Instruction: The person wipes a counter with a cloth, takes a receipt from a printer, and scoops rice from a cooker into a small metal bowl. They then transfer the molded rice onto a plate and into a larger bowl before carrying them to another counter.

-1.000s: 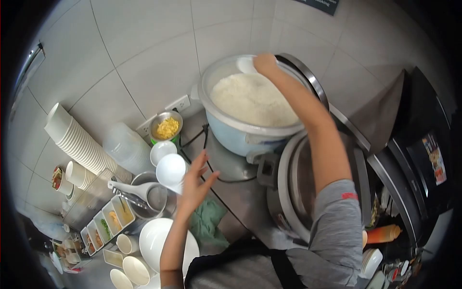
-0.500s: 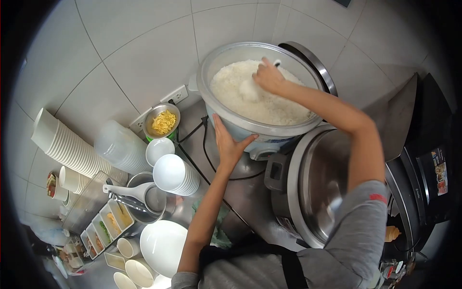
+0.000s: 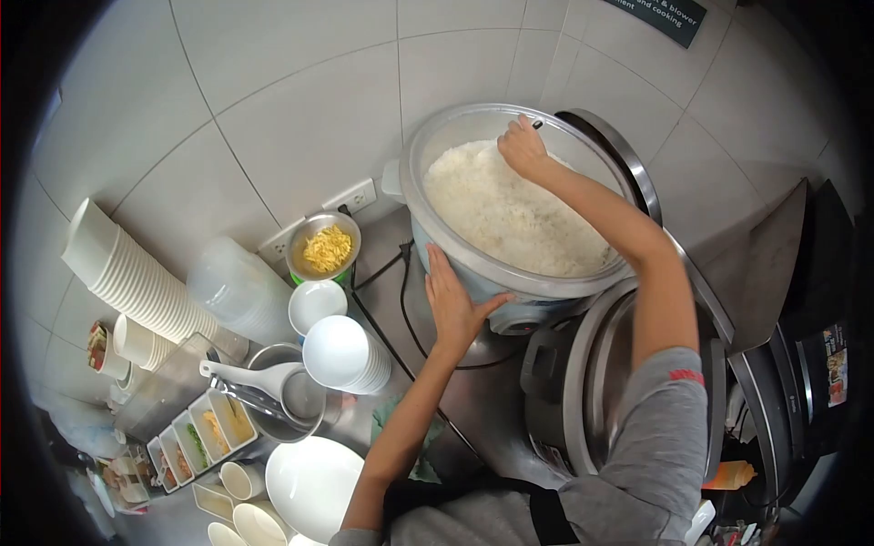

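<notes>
White rice [image 3: 510,214] fills the pot of a large light-blue rice cooker [image 3: 437,238], which stands uncovered against the tiled wall. My right hand [image 3: 523,150] is over the far side of the pot, closed around a rice paddle. Only the dark end of the paddle's handle [image 3: 537,125] shows clearly; its blade is hidden by my hand and the rice. Against the cooker's near outer wall lies my left hand [image 3: 453,300], fingers stretched and thumb spread toward the front knob.
A second, dark cooker [image 3: 546,364] with a metal lid sits to the right. On the left are a bowl of yellow shreds [image 3: 326,247], stacked white bowls [image 3: 341,353], tall cup stacks [image 3: 137,273], a topping tray [image 3: 202,437] and a strainer [image 3: 296,396]. Black cords [image 3: 401,314] cross the counter.
My right hand has moved from above the middle of the rice toward the pot's far rim. My left hand stays on the cooker's wall. The whole view has shifted slightly.
</notes>
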Demonstrator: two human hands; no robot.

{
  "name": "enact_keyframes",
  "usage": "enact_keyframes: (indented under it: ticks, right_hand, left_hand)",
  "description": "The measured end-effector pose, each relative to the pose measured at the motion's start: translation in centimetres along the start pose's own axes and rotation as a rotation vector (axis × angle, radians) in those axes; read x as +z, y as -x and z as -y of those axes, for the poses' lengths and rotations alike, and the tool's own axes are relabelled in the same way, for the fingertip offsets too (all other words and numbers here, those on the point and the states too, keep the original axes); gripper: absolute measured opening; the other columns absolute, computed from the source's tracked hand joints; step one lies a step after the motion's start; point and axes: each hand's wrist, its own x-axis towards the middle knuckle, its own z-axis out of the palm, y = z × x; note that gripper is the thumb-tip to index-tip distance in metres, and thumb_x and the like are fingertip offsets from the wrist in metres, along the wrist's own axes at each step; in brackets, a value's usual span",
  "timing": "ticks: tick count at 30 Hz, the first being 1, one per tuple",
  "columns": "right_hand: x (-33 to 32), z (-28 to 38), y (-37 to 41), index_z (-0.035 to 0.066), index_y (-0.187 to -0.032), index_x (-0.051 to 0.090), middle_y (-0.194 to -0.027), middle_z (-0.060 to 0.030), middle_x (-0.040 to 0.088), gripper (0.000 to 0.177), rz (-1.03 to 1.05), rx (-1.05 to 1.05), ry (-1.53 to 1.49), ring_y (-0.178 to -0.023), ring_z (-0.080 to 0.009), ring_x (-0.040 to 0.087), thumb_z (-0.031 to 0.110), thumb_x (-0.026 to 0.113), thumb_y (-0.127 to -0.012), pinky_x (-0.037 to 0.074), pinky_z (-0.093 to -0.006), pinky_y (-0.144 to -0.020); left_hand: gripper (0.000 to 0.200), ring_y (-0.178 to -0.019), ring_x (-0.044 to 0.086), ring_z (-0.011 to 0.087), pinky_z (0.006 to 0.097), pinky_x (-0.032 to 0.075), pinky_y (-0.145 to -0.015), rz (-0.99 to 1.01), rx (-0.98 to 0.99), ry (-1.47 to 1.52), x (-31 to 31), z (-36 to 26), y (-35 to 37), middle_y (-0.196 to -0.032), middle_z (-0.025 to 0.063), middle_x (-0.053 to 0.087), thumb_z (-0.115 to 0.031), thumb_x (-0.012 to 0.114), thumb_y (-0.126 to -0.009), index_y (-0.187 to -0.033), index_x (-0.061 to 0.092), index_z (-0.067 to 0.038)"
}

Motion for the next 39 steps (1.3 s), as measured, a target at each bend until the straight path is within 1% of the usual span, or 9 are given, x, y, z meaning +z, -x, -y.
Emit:
enact_keyframes:
  ticks: [6, 12, 17, 26, 31, 33, 35, 36, 39]
  right_hand:
    - [-7.5, 1.5, 4.8, 0.012, -0.071, 0.063, -0.070, -0.0044, 0.063, 0.010, 0.023, -0.262, -0.202, -0.085, -0.0186, 0.055, 0.010, 0.054, -0.075, 0.031, -0.0395, -0.089]
    - [3.4, -2.9, -4.5, 0.012, -0.080, 0.068, -0.079, -0.0027, 0.066, 0.016, 0.176, 0.398, -0.082, -0.084, -0.0173, 0.059, 0.016, 0.053, -0.078, 0.029, -0.0373, -0.086]
    - [3.4, 2.3, -9.7, 0.017, -0.069, 0.067, -0.072, -0.0027, 0.065, 0.016, 0.126, -0.026, 0.119, -0.079, -0.0172, 0.059, 0.017, 0.053, -0.077, 0.032, -0.0351, -0.079]
    - [-9.1, 4.9, -0.6, 0.013, -0.068, 0.065, -0.067, -0.0022, 0.062, 0.012, -0.153, -0.414, -0.144, -0.078, -0.0182, 0.057, 0.016, 0.057, -0.076, 0.032, -0.0372, -0.079]
    - [-7.7, -0.7, 2.1, 0.015, -0.075, 0.064, -0.077, -0.0037, 0.063, 0.009, 0.292, -0.254, -0.528, -0.085, -0.0219, 0.056, 0.019, 0.057, -0.078, 0.029, -0.0464, -0.082]
    - [-5.5, -1.9, 1.6, 0.013, -0.078, 0.065, -0.078, -0.0053, 0.063, 0.011, 0.228, 0.155, -0.459, -0.090, -0.0218, 0.055, 0.017, 0.055, -0.078, 0.030, -0.0451, -0.082]
    - [-2.4, -0.5, 3.4, 0.011, -0.079, 0.065, -0.080, -0.0065, 0.063, 0.012, 0.173, 0.079, -0.218, -0.093, -0.0223, 0.055, 0.016, 0.054, -0.078, 0.032, -0.0443, -0.083]
    - [-1.4, -0.1, 3.7, 0.010, -0.079, 0.065, -0.081, -0.0072, 0.063, 0.013, 0.130, 0.041, -0.101, -0.095, -0.0226, 0.055, 0.015, 0.053, -0.077, 0.032, -0.0439, -0.083]
    - [-4.9, 2.1, 6.5, 0.008, -0.080, 0.063, -0.083, -0.0081, 0.063, 0.013, 0.086, -0.025, -0.043, -0.096, -0.0229, 0.054, 0.010, 0.051, -0.076, 0.034, -0.0446, -0.088]
  left_hand:
    - [0.129, -0.132, 0.017, 0.0381, 0.0533, 0.020, -0.102, 0.009, -0.027, 0.019, -0.2, -0.1, -0.1, -0.141, 0.0289, 0.012, -0.047, 0.081, -0.048, -0.136, 0.004, 0.009]
    - [0.128, -0.132, 0.016, 0.0377, 0.0542, 0.020, -0.101, 0.019, -0.026, -0.010, -0.5, -0.4, 0.0, -0.141, 0.0291, 0.012, -0.046, 0.081, -0.048, -0.135, 0.005, 0.009]
    - [0.127, -0.133, 0.015, 0.0380, 0.0544, 0.018, -0.102, 0.001, 0.026, -0.008, -0.3, 0.3, -0.1, -0.141, 0.0300, 0.012, -0.044, 0.081, -0.049, -0.134, 0.005, 0.011]
    - [0.125, -0.132, 0.016, 0.0391, 0.0559, 0.017, -0.102, 0.063, -0.020, -0.062, -0.4, 0.4, -0.3, -0.140, 0.0308, 0.012, -0.045, 0.080, -0.051, -0.134, 0.006, 0.011]
    - [0.112, -0.133, 0.015, 0.0366, 0.0591, 0.021, -0.099, 0.209, -0.009, -0.088, -1.7, 1.2, -0.6, -0.142, 0.0288, 0.009, -0.035, 0.078, -0.061, -0.135, 0.006, 0.009]
    - [0.103, -0.129, 0.025, 0.0366, 0.0483, 0.031, -0.098, 0.293, 0.052, -0.104, -3.7, 1.2, -0.8, -0.140, 0.0282, 0.018, -0.026, 0.074, -0.068, -0.136, 0.004, 0.008]
    - [0.101, -0.124, 0.035, 0.0375, 0.0408, 0.037, -0.097, 0.376, 0.099, 0.005, -4.7, 1.8, -0.4, -0.137, 0.0287, 0.026, -0.023, 0.073, -0.070, -0.136, 0.002, 0.007]
    - [0.080, -0.110, 0.050, 0.0355, 0.0350, 0.043, -0.088, 0.404, 0.013, 0.025, -7.6, -0.8, -0.1, -0.122, 0.0256, 0.046, -0.017, 0.067, -0.074, -0.135, 0.020, 0.003]
    - [0.050, -0.089, 0.060, 0.0279, 0.0346, 0.047, -0.080, 0.196, 0.124, 0.074, -16.4, -2.2, 1.8, -0.107, 0.0165, 0.058, -0.008, 0.062, -0.079, -0.125, 0.045, -0.005]
